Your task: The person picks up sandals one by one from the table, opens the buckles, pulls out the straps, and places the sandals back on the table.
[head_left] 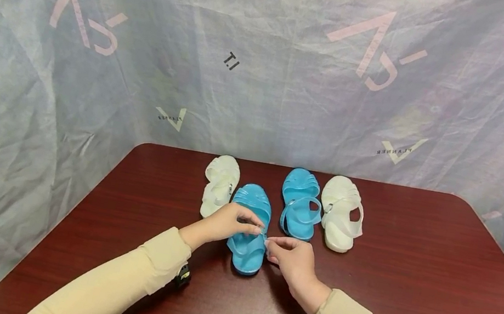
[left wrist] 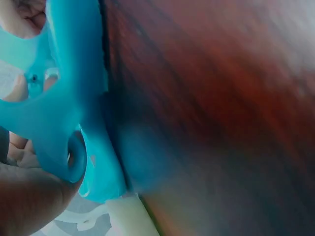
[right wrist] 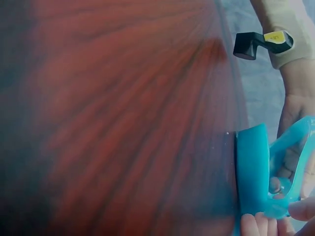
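A blue sandal (head_left: 246, 263) lies on the table with its toe pointing away from me. My left hand (head_left: 227, 223) reaches over it from the left, thumb and fingertips pinching the sandal by the small buckle at its right side. From the right, my right hand (head_left: 296, 263) pinches the ankle strap's end between thumb and forefinger, close to the buckle. The left wrist view shows a small hole in the blue strap (left wrist: 35, 86). In the right wrist view the sole (right wrist: 252, 169) stands out against the table, and fingers partly hide the buckle.
Behind, a white sandal (head_left: 212, 207) lies to the left, partly covered by my left hand. A second blue sandal (head_left: 299, 187) and another white sandal (head_left: 335, 240) lie side by side at the right. The dark red table (head_left: 417, 246) ends at a printed grey cloth (head_left: 262, 97).
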A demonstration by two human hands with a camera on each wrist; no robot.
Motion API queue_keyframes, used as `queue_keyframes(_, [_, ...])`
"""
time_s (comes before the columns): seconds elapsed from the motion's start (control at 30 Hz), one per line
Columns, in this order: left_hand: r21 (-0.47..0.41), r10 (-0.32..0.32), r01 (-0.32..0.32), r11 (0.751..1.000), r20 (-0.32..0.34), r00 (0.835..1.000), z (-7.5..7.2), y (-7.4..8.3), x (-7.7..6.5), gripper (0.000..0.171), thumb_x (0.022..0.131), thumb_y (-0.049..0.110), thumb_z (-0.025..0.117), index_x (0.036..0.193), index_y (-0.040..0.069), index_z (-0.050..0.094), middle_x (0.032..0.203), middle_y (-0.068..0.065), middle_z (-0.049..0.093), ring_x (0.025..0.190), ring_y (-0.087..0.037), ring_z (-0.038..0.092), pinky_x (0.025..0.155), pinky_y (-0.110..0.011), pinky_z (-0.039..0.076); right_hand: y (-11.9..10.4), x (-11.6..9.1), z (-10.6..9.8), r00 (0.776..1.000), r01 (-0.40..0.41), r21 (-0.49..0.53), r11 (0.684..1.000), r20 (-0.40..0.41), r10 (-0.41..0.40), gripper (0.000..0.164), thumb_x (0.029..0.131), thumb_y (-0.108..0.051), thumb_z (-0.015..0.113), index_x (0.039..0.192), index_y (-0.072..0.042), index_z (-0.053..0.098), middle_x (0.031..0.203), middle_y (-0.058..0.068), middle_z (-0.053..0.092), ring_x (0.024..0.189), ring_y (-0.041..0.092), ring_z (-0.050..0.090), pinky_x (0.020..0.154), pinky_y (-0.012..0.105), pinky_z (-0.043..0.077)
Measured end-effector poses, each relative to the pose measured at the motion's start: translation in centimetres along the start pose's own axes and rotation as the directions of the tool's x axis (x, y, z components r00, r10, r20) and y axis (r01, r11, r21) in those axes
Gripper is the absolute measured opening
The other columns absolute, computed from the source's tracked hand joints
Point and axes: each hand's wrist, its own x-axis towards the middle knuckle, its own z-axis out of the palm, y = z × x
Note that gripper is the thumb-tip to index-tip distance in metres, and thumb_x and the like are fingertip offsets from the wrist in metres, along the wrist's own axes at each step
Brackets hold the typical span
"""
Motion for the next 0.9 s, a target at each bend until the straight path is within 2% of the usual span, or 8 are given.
queue_keyframes(0.23, [0.04, -0.004, 0.004, 0.999, 0.001, 1.0, 0.0, -0.4, 0.0, 0.019, 0.092, 0.026, 0.067, 0.103, 0.014, 0.076, 0.09, 0.001, 0.073, 0.076, -0.01, 0.063, 0.072, -0.026, 0.054, -0.2, 0.1, 0.0, 1.0, -0.015, 0.002, 1.0, 0.016, 0.015, 0.017, 0.086, -0.011, 0.07, 0.094, 0.003, 0.074, 0.08, 0.012, 0.069, 0.067, 0.017, 0.068, 0.067, 0.031, 0.059])
queue_keyframes(0.37, [0.047, -0.004, 0.004, 0.999, -0.008, 1.0, 0.1, -0.3, 0.0, 0.016, 0.092, 0.025, 0.068, 0.1, 0.014, 0.077, 0.086, 0.0, 0.073, 0.076, -0.009, 0.062, 0.072, -0.025, 0.053, -0.4, 0.2, 0.1, 1.0, -0.005, -0.024, 1.0, 0.009, 0.005, 0.016, 0.086, -0.012, 0.069, 0.093, 0.002, 0.074, 0.08, 0.012, 0.069, 0.068, 0.018, 0.069, 0.066, 0.031, 0.058])
queue_keyframes(0.57, [-0.03, -0.03, 0.03, 0.999, 0.001, 1.0, 0.2, -0.4, 0.0, 0.017, 0.091, 0.022, 0.068, 0.1, 0.011, 0.076, 0.085, -0.002, 0.073, 0.077, -0.008, 0.063, 0.074, -0.025, 0.054, -0.8, 0.4, 0.3, 1.0, 0.025, -0.061, 0.998, 0.009, -0.025, 0.017, 0.088, -0.011, 0.067, 0.095, 0.003, 0.073, 0.086, 0.012, 0.069, 0.071, 0.019, 0.067, 0.073, 0.035, 0.059])
queue_keyframes(0.77, [-0.081, -0.076, 0.076, 0.994, 0.007, 0.997, 0.3, -0.4, 0.1, 0.017, 0.092, 0.021, 0.068, 0.101, 0.009, 0.076, 0.087, -0.003, 0.074, 0.078, -0.008, 0.064, 0.075, -0.024, 0.054, -1.2, 0.7, 0.4, 1.0, 0.024, -0.068, 0.997, 0.01, -0.023, 0.017, 0.087, -0.012, 0.068, 0.095, 0.003, 0.073, 0.083, 0.011, 0.068, 0.068, 0.017, 0.065, 0.073, 0.036, 0.059])
queue_keyframes(0.9, [-0.101, -0.081, 0.079, 0.992, -0.008, 0.997, 0.3, -0.5, 0.1, 0.018, 0.092, 0.019, 0.067, 0.102, 0.007, 0.075, 0.088, -0.004, 0.074, 0.079, -0.008, 0.064, 0.076, -0.025, 0.054, -1.2, 0.8, 0.4, 1.0, 0.023, -0.068, 0.997, 0.021, -0.021, 0.016, 0.088, -0.011, 0.068, 0.094, 0.003, 0.072, 0.082, 0.01, 0.067, 0.067, 0.016, 0.064, 0.072, 0.035, 0.059])
